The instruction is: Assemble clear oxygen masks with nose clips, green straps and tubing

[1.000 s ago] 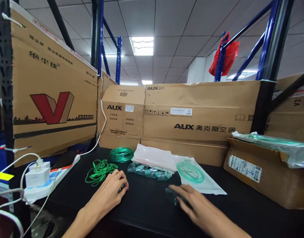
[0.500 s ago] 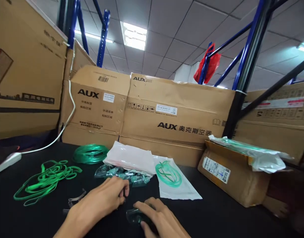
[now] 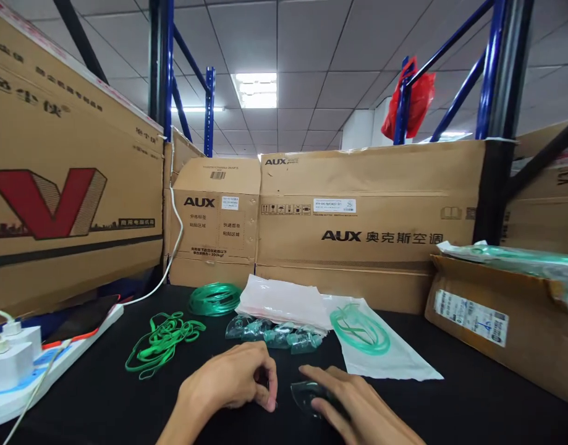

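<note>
My left hand [image 3: 230,383] rests on the black table [image 3: 102,395] with its fingers curled together round something small that I cannot make out. Just to its right, my right hand [image 3: 353,405] grips a clear plastic mask piece [image 3: 306,394] against the tabletop. Beyond the hands lie several clear green-tinted mask parts [image 3: 274,330], a stack of clear plastic bags [image 3: 284,300], a bagged green tube coil [image 3: 360,327], a loose coil of green tubing [image 3: 214,298] and a heap of green elastic bands [image 3: 161,340].
Cardboard AUX boxes [image 3: 358,222] wall the back, another large box [image 3: 65,185] stands left. An open carton [image 3: 501,321] with bagged green items sits at right. A white power strip [image 3: 28,364] with chargers and a phone [image 3: 86,316] lie at left.
My two hands have drawn closer together near the table's front edge, the right one sliding left with the clear mask piece. The view swung right, then back.
</note>
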{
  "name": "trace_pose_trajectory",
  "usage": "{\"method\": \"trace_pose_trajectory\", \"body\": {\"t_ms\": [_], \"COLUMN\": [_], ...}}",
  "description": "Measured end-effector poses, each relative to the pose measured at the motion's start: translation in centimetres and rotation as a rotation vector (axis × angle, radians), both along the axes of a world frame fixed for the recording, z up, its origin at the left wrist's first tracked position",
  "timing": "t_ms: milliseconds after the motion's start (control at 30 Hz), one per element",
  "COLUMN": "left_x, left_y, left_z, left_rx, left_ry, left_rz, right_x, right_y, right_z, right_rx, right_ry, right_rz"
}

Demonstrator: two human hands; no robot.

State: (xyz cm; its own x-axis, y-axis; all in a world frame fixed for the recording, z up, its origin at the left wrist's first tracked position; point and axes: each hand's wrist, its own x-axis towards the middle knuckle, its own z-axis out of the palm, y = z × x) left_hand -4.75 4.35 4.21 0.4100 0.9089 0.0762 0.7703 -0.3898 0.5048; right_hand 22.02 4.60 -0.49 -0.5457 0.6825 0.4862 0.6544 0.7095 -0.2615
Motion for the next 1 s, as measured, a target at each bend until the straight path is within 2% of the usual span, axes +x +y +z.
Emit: {"method": "trace_pose_trajectory", "body": {"t_ms": [100,200,267,367,500,633,1000], "left_x": [0.5,0.8,1.0,1.4,1.7,1.6,2.6], "left_y": [0.0,-0.2,-0.4,-0.4,-0.3,-0.3,-0.9], "left_z": [-0.1,0.3,0.7,1.3,1.5,1.2,1.4], "left_rx": [0.023,0.064,0.094,0.136,0.167,0.176,0.158], "left_ry": [-0.034,-0.093,-0.125,-0.164,-0.191,-0.194,-0.154], "left_rz": [-0.029,-0.056,-0.069,-0.113,-0.176,-0.171,-0.161], "right_x": [-0.1,-0.4,-0.7,-1.0,-0.8,-0.8,-1.5], "right_y": [0.3,0.4,0.1,-0.3,-0.3,0.0,-0.5], "right_z": [0.4,1.8,2.8,3.7,4.0,3.9,4.3], "right_rx": [-0.172,-0.333,-0.385,-0.391,-0.382,-0.409,-0.436], "right_ry": [0.020,-0.002,-0.019,0.033,0.123,0.122,0.135], "right_rz": [-0.042,-0.095,-0.138,-0.120,-0.080,-0.106,-0.016]}}
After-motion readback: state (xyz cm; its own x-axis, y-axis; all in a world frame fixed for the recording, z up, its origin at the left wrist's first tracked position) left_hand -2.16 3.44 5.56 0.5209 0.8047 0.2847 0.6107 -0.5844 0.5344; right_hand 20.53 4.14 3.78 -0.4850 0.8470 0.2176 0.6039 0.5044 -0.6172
